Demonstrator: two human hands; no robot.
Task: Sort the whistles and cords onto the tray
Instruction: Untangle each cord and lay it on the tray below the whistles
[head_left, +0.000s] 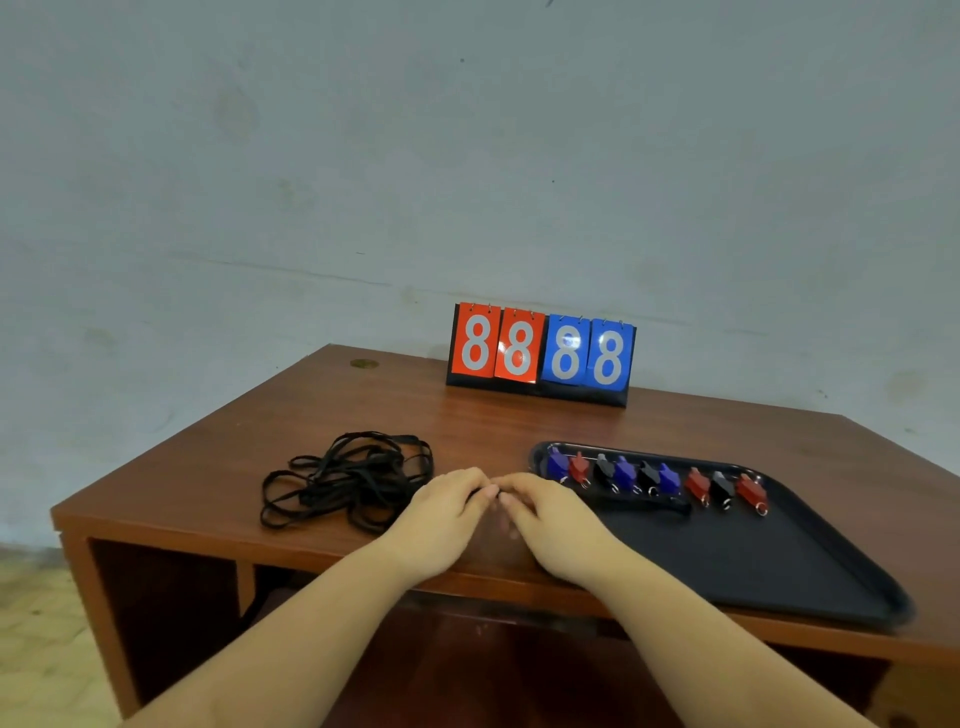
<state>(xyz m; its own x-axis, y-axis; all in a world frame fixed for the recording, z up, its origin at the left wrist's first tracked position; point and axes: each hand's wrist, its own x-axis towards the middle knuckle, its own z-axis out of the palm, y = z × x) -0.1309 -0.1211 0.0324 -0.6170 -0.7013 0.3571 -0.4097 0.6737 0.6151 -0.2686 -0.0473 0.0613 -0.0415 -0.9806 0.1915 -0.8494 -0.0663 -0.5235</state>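
A black tray lies on the right of the wooden table. Along its far side stands a row of several blue, red and black whistles. One folded black cord lies on the tray in front of them. A tangle of black cords sits on the table to the left. My left hand and my right hand meet fingertip to fingertip between the tangle and the tray, fingers curled, pinching a black cord that is mostly hidden by them.
A flip scoreboard with red and blue cards showing 8s stands at the table's back edge against the wall. The table has open shelves below its front edge.
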